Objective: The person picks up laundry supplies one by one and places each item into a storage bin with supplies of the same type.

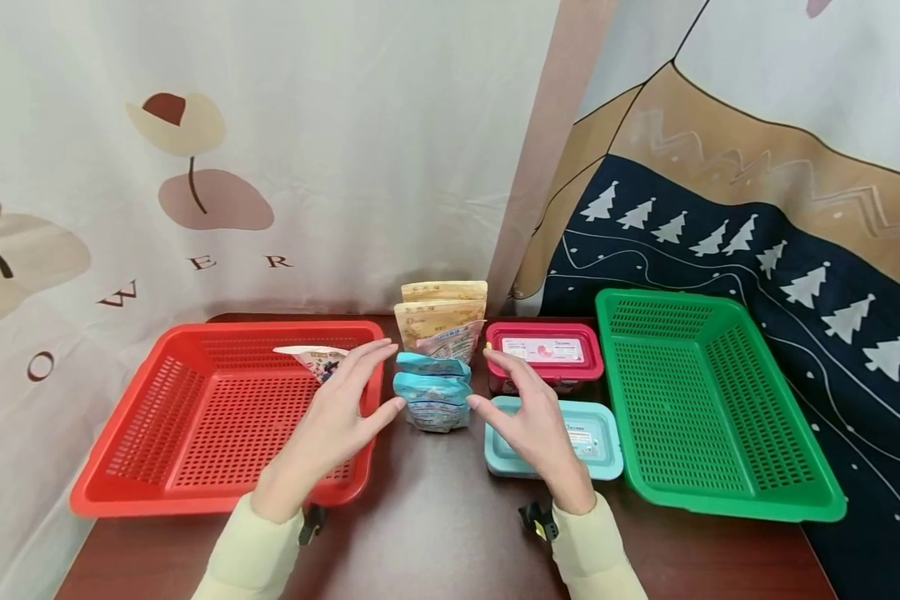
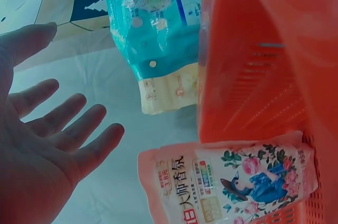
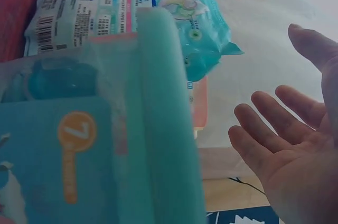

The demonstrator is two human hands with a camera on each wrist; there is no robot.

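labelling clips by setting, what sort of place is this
Probably a makeshift tabletop sorting area, though the wider room is out of view: printed curtains hang behind a brown table, where pouches and lidded tubs stand between a red basket and a green basket.

– Of what are the baskets made?
– Smooth moulded plastic is seen in the red basket and the green basket; both are pierced by fine grids, and a low sheen is carried by their rims.
– And the packs?
– The blue pouches are formed of glossy, crinkled plastic film. A duller film is shown on the tan pouches. The pink box and light-blue box are topped with smooth plastic lids.
– The surroundings?
– Light is reflected by the smooth, wood-look table. The curtain is made of matt, softly creased cloth.
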